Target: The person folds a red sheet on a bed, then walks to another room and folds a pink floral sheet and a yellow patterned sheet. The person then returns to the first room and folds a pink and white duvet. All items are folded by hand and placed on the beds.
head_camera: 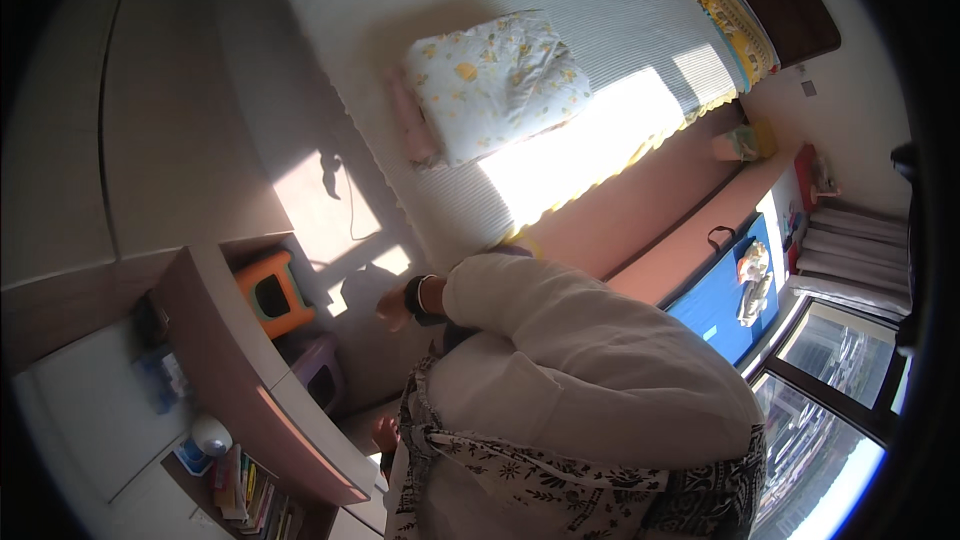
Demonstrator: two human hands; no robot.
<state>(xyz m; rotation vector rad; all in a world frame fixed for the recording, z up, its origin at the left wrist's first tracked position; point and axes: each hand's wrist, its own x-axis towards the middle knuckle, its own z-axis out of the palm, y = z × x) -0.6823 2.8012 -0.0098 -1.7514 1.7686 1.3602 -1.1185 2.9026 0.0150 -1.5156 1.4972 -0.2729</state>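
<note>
My right hand (394, 309), with a black band at the wrist, hangs over the floor near the bed's corner. Its fingers look loosely curled, and I see nothing in them. Lower down, part of my left hand (385, 433) shows beside my patterned apron (555, 469); its grip is unclear. Neither hand touches the bed (442, 214), which has a pale ribbed cover. A folded white quilt with a yellow-and-green print (502, 82) lies on it, and a pink rolled cloth (411, 124) sits along the quilt's edge.
An orange stool (281, 294) and a purple stool (321, 373) stand under a desk (225, 337) with books (251, 484). A dark object with a cord (330, 172) lies on the sunlit floor. A blue mat (724, 307) rests by the window; a yellow pillow (724, 11) lies on the bed.
</note>
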